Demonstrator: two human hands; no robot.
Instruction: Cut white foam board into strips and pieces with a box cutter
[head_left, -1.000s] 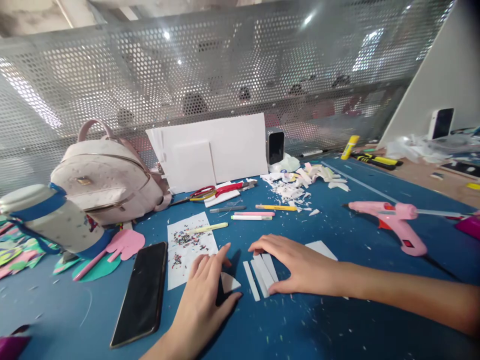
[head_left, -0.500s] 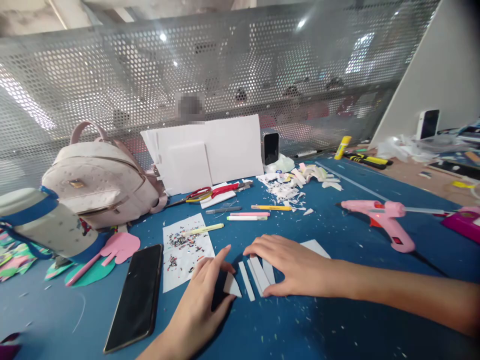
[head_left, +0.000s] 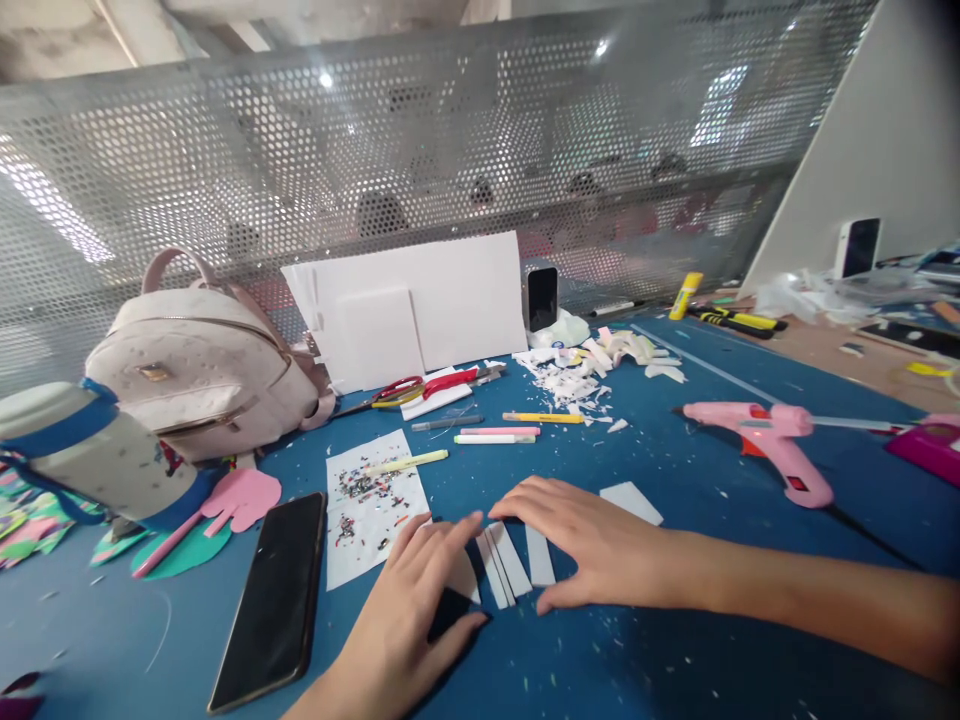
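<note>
Narrow white foam-board-like strips [head_left: 511,560] lie close side by side on the blue table between my hands. My left hand [head_left: 411,590] is open at their left side, thumb spread from the fingers. Its index fingertip is at the upper end of the strips, and the hand partly covers a white piece with a curved edge [head_left: 465,574]. My right hand [head_left: 592,540] is open on the right, thumb and fingers apart around a separate white strip [head_left: 538,558]. Its fingertips reach the top of the strips; whether they touch is unclear. Another white piece [head_left: 632,502] lies behind my right wrist.
A black phone [head_left: 270,600] and a paper sheet [head_left: 337,560] with colourful bits lie left. Behind are markers [head_left: 495,438], a yellow pencil [head_left: 543,418], scissors [head_left: 394,391] and white scraps [head_left: 562,380]. A pink glue gun [head_left: 772,440] lies right; a backpack [head_left: 202,350] and bottle [head_left: 105,450] stand left.
The narrow strips now lie closer together, and the wider one has shifted left, away from my right thumb. My right hand has opened a little. My left fingers have moved over the curved piece.
</note>
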